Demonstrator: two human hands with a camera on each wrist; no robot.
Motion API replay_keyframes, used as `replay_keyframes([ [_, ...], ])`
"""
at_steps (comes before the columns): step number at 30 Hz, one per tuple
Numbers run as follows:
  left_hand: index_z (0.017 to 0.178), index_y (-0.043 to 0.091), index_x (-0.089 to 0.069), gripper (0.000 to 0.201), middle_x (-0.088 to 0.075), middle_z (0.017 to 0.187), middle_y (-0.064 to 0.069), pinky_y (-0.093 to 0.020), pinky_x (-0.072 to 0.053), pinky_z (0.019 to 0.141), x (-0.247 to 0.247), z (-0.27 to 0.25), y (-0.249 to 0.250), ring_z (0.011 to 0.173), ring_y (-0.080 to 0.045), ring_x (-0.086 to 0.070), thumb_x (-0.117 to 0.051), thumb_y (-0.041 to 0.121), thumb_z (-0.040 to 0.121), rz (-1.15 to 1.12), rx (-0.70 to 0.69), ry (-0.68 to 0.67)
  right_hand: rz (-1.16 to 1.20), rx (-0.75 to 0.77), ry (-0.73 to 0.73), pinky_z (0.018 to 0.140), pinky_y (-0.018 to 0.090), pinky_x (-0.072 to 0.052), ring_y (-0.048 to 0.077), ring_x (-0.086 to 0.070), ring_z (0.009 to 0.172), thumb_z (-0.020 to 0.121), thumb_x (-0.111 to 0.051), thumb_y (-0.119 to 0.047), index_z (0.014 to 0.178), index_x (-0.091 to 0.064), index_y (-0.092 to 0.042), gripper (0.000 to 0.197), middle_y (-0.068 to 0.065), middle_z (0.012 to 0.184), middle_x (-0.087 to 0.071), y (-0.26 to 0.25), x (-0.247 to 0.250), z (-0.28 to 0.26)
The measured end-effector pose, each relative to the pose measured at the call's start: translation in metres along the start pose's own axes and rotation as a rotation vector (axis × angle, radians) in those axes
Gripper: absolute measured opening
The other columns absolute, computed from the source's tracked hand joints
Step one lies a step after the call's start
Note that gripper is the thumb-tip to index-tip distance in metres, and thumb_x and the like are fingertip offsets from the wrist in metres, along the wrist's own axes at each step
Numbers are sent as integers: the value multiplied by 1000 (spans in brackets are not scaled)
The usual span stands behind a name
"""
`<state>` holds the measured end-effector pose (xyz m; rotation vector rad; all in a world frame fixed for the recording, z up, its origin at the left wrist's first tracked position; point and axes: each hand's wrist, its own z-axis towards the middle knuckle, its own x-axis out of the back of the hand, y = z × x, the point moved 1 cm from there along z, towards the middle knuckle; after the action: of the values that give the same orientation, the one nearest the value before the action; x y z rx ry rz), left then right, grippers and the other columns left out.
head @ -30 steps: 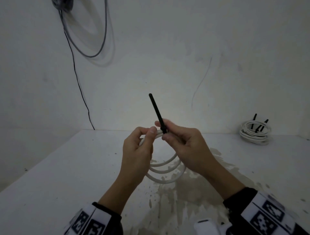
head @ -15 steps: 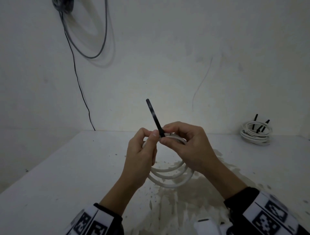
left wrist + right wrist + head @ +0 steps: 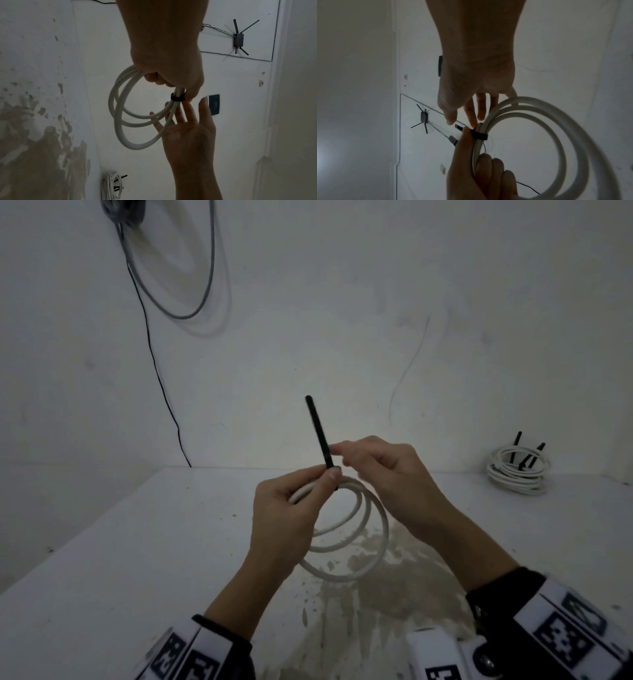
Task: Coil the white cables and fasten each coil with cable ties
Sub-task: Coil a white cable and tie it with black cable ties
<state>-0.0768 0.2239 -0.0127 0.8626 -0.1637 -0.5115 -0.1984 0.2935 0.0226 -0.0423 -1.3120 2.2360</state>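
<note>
My left hand (image 3: 325,477) grips the top of a white cable coil (image 3: 373,508) held above the table, thumb pressed beside a black cable tie (image 3: 320,436). The tie's band wraps the gathered strands and its tail sticks up. In the left wrist view the band (image 3: 177,98) sits tight round the coil (image 3: 120,121) just below my left hand (image 3: 171,81). My right hand (image 3: 342,453) hovers just right of the tail with straight fingers (image 3: 188,115) and holds nothing. The right wrist view shows the band (image 3: 479,135) too.
A second white coil (image 3: 517,474) with black ties around it lies at the back right of the white table (image 3: 137,559). A brown stain (image 3: 394,577) marks the table under my hands. A grey cable loop (image 3: 191,268) and a thin black wire (image 3: 161,388) hang on the back wall.
My right hand was pinching the tie's tail; it has let go and its fingers are now straight. The left hand keeps its grip on the coil.
</note>
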Motion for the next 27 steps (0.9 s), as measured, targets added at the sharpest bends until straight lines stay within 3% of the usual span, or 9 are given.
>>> replay_keyframes([
  [2, 94, 22, -72, 17, -75, 82, 7, -14, -52, 72, -3, -1, 3, 81, -8, -71, -62, 22, 80, -10, -7, -59, -15, 19, -26, 69, 15, -52, 6, -66, 80, 87, -63, -23, 86, -75, -10, 17, 2, 91, -64, -9, -4, 4],
  [3, 97, 22, -70, 19, -75, 80, 8, -13, -51, 71, -5, -2, 6, 78, -6, -70, -60, 20, 81, -17, -7, -83, 0, 33, -26, 66, 17, -53, 9, -66, 75, 85, -65, -17, 79, -74, -8, 14, 4, 86, -64, -12, -5, 5],
  [6, 103, 11, -67, 22, -64, 51, 12, -4, -43, 53, -8, -2, 15, 48, 4, -58, -55, 3, 87, -92, 51, -116, 82, 14, -1, 64, 19, -53, 13, -67, 71, 84, -66, -10, 78, -73, 0, 14, 5, 79, -64, -13, -6, 7],
  [9, 98, 7, -68, 19, -52, 38, 15, -1, -35, 45, -9, 2, 18, 38, 4, -49, -54, 2, 88, -90, 135, -119, 112, -36, 50, 58, 20, -53, 8, -66, 65, 87, -63, -12, 79, -72, 2, 19, 2, 72, -65, -13, -7, 7],
  [13, 86, 12, -73, 18, -47, 35, 10, -17, -25, 41, -8, 7, 16, 37, -6, -28, -56, 12, 89, -67, 226, -79, 151, -91, 169, 52, 20, -53, 6, -66, 59, 86, -64, -12, 78, -72, 1, 17, 3, 67, -68, -13, -14, 8],
  [19, 87, 12, -73, 16, -43, 34, 9, -19, -26, 40, -6, 8, 17, 38, -8, -26, -57, 16, 89, -42, 302, -32, 150, -115, 288, 62, 42, -60, 22, -69, 76, 85, -67, -14, 80, -74, -3, 14, 8, 78, -71, -10, -23, 13],
  [24, 89, 11, -73, 16, -41, 33, 10, -18, -26, 39, -6, 7, 11, 37, -7, -25, -58, 18, 89, -49, 339, -11, 162, -134, 311, 58, 36, -59, 20, -68, 69, 85, -67, -15, 78, -73, -3, 15, 5, 74, -69, -6, -27, 15],
  [27, 88, 14, -74, 16, -37, 34, 10, -18, -25, 39, -4, 6, 7, 38, -9, -23, -60, 21, 88, -79, 356, 44, -86, -66, 196, 67, 35, -60, 20, -69, 72, 92, -56, -29, 79, -72, -10, 28, 7, 76, -70, 0, -23, 15],
])
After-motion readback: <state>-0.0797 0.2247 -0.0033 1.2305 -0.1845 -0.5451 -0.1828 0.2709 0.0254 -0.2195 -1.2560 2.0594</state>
